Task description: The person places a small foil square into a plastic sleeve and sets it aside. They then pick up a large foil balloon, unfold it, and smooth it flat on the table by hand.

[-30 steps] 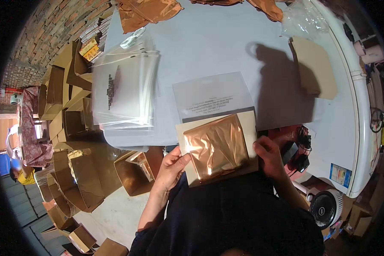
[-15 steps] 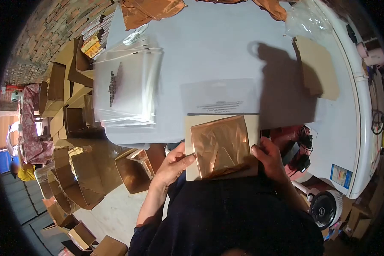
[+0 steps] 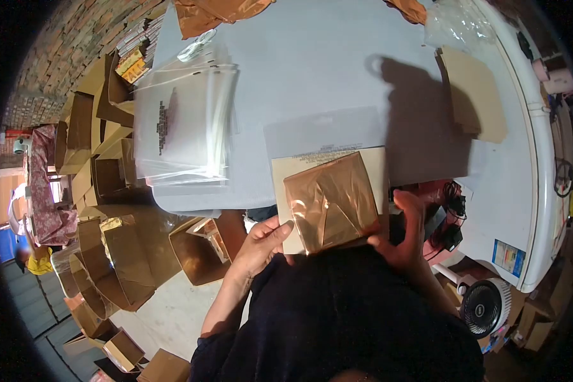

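A clear plastic bag [image 3: 325, 124] with printed lines lies over the table's near edge. Inside its lower part is a beige card [image 3: 285, 167], and a folded, shiny copper-coloured film packet [image 3: 331, 204] sits tilted on the card's face. My left hand [image 3: 261, 247] pinches the left edge of the bag and card, thumb on top. At the lower right corner, my right hand [image 3: 406, 230] is open, its thumb near the packet's corner and its fingers spread away from the edge.
A stack of clear bags [image 3: 181, 127] lies on the left of the white table [image 3: 299, 57]. Beige cards [image 3: 471, 95] are stacked at right. Cardboard boxes [image 3: 130, 254] crowd the floor at left, and a small fan [image 3: 484, 307] stands at lower right.
The card and packet have moved up, further into the bag, and the card now reaches the printed lines. My right hand has let go of the right edge and spread its fingers.
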Available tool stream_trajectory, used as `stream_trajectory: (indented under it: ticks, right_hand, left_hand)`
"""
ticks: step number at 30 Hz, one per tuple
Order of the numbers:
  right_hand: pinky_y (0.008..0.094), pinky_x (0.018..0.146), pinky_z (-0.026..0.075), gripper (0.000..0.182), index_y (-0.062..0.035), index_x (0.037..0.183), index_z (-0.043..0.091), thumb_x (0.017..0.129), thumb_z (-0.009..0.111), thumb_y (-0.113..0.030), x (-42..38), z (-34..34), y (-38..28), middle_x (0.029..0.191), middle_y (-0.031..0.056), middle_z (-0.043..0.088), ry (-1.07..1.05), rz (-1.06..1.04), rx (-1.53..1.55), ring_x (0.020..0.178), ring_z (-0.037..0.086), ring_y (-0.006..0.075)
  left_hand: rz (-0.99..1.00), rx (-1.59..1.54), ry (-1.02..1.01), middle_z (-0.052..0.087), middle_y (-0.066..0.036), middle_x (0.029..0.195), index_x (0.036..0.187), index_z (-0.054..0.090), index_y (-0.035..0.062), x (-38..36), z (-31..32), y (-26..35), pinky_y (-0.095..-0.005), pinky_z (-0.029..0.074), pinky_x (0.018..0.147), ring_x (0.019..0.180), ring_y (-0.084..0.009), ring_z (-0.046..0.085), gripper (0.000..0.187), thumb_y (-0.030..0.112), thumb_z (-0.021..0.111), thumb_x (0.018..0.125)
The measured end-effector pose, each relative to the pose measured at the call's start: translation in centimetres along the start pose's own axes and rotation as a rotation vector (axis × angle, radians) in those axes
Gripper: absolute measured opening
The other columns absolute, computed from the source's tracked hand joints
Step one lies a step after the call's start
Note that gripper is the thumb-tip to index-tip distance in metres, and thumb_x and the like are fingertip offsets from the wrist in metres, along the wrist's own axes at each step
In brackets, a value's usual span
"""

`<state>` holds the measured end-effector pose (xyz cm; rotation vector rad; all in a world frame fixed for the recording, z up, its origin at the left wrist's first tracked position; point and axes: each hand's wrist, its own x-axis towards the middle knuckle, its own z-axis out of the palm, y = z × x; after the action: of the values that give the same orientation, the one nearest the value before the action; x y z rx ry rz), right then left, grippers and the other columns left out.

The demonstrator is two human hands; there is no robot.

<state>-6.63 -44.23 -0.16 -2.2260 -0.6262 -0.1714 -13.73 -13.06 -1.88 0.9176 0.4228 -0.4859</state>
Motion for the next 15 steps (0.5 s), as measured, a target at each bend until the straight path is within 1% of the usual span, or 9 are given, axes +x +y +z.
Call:
stream_trajectory:
  ticks: [3,4,7,8,11,13,14,15]
  right_hand:
    - [0.0583,0.109,0.035,0.073,-0.0074,0.13,0.058,0.079,0.083,-0.053,1.9,-0.2,-2.3,0.143,0.0164,0.047,-0.089,-0.295,-0.339,0.13,0.045,0.0437]
    - [0.062,0.108,0.034,0.074,-0.0077,0.13,0.058,0.078,0.082,-0.054,3.1,-0.3,-3.4,0.143,0.0175,0.048,-0.226,-0.338,-0.353,0.133,0.042,0.0463]
    - [0.061,0.107,0.034,0.072,-0.0078,0.129,0.06,0.075,0.084,-0.05,4.6,2.2,-3.2,0.144,0.0183,0.048,-0.153,-0.448,-0.278,0.135,0.04,0.0469]
    - [0.0596,0.108,0.034,0.073,-0.0074,0.128,0.061,0.07,0.088,-0.042,4.9,2.3,-3.5,0.146,0.0173,0.047,-0.165,-0.449,-0.256,0.136,0.041,0.0458]
    - [0.0578,0.108,0.035,0.075,-0.0069,0.13,0.062,0.066,0.09,-0.037,5.7,2.9,-3.9,0.146,0.0162,0.048,-0.169,-0.384,-0.154,0.137,0.042,0.0431]
    - [0.0572,0.112,0.033,0.083,-0.0097,0.134,0.06,0.063,0.091,-0.039,5.7,3.5,-3.5,0.146,0.0154,0.047,-0.192,-0.391,-0.159,0.141,0.039,0.0403]
    - [0.0569,0.113,0.032,0.086,-0.0111,0.136,0.059,0.062,0.092,-0.04,5.9,3.7,-3.2,0.147,0.015,0.047,-0.196,-0.394,-0.171,0.142,0.038,0.0389]
    - [0.0572,0.116,0.03,0.085,-0.0113,0.136,0.061,0.063,0.092,-0.042,6.1,3.7,-3.0,0.148,0.0134,0.046,-0.2,-0.415,-0.17,0.143,0.036,0.0378]
  left_hand:
    - [0.013,-0.011,0.0,0.072,-0.01,0.098,0.125,0.061,-0.0028,0.4,0.5,0.5,-0.0317,0.064,0.059,0.075,-0.0173,0.072,0.031,0.021,0.056,0.106]
    - [0.019,-0.008,0.001,0.072,-0.01,0.099,0.126,0.061,-0.0028,0.6,0.8,0.6,-0.0319,0.064,0.059,0.075,-0.0177,0.073,0.031,0.021,0.056,0.106]
    - [0.026,-0.028,-0.012,0.072,-0.01,0.099,0.126,0.061,-0.0026,1.0,1.2,0.8,-0.032,0.064,0.06,0.077,-0.0177,0.073,0.032,0.022,0.055,0.106]
    - [0.02,-0.03,-0.014,0.072,-0.01,0.099,0.126,0.06,-0.0025,1.0,1.1,0.8,-0.0319,0.064,0.061,0.077,-0.0175,0.073,0.032,0.022,0.055,0.106]
    - [0.003,-0.037,-0.011,0.072,-0.01,0.099,0.128,0.06,-0.002,1.0,0.8,0.6,-0.0319,0.064,0.062,0.077,-0.0169,0.073,0.033,0.023,0.055,0.107]
    - [-0.005,-0.039,-0.008,0.072,-0.009,0.099,0.129,0.059,-0.0017,0.9,0.7,0.5,-0.0319,0.064,0.063,0.078,-0.0164,0.072,0.034,0.023,0.054,0.107]
    - [-0.023,-0.044,0.017,0.071,-0.009,0.103,0.133,0.057,0.0,0.9,0.8,0.6,-0.032,0.064,0.064,0.081,-0.0162,0.072,0.034,0.021,0.054,0.107]
    - [-0.001,-0.005,0.036,0.07,-0.009,0.107,0.138,0.054,0.0022,0.8,1.0,0.7,-0.0321,0.064,0.066,0.085,-0.0164,0.072,0.035,0.017,0.054,0.107]
